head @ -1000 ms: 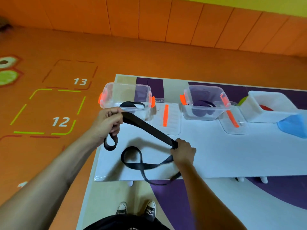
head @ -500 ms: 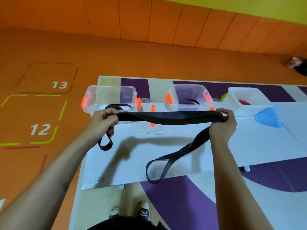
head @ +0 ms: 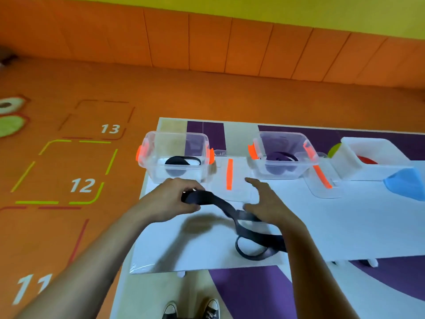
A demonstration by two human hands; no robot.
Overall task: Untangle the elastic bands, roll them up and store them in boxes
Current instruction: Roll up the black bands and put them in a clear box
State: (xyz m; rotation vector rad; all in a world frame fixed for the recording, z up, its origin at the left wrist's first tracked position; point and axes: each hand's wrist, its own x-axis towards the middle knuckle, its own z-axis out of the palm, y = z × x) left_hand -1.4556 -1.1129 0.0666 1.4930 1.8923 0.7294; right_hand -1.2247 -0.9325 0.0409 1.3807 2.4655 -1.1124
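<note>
Roll step (advised): keep the flat black elastic band [head: 213, 200] untwisted; wind tight turns from the gripped end.
Left hand [head: 170, 200]: fingers curled round one band end.
Band: trails right, beneath the right hand [head: 268, 203], into a loose loop on the white tabletop [head: 345, 226].
Right hand: fingers spread, gripping nothing, over mid-band.

One head-worn camera looks forward and down, close above the table [head: 345, 226].
</note>
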